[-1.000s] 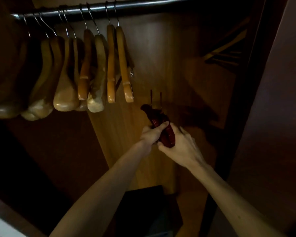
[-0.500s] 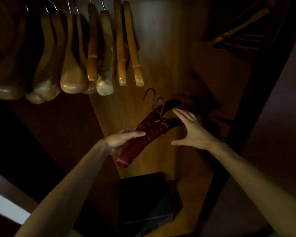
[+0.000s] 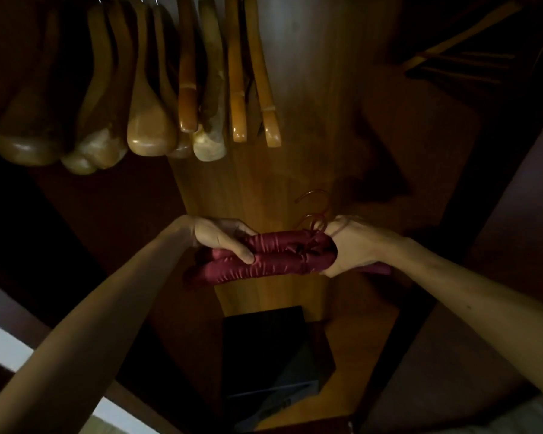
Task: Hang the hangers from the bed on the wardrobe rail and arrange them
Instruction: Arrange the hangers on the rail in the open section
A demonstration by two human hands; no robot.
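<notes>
Two dark red satin padded hangers (image 3: 276, 255) lie side by side, held level in front of the wardrobe's back panel. My left hand (image 3: 223, 241) grips their left arms with thumb on top. My right hand (image 3: 351, 249) grips their middle and right part, just below the thin curved hooks (image 3: 315, 211) that stick up. Several light wooden hangers (image 3: 151, 89) hang in a row at the upper left. The rail itself is out of the frame.
A dark box (image 3: 270, 349) stands on the wardrobe floor below my hands. The wooden back panel (image 3: 282, 170) is lit in the middle. More wooden hanger bars (image 3: 458, 48) show dimly at the upper right. The wardrobe's right side wall (image 3: 499, 245) is close by.
The view has tilted down, so the rail left the frame. The red hangers turned from slanted to level, and my right hand, open half a second ago, now grips them.
</notes>
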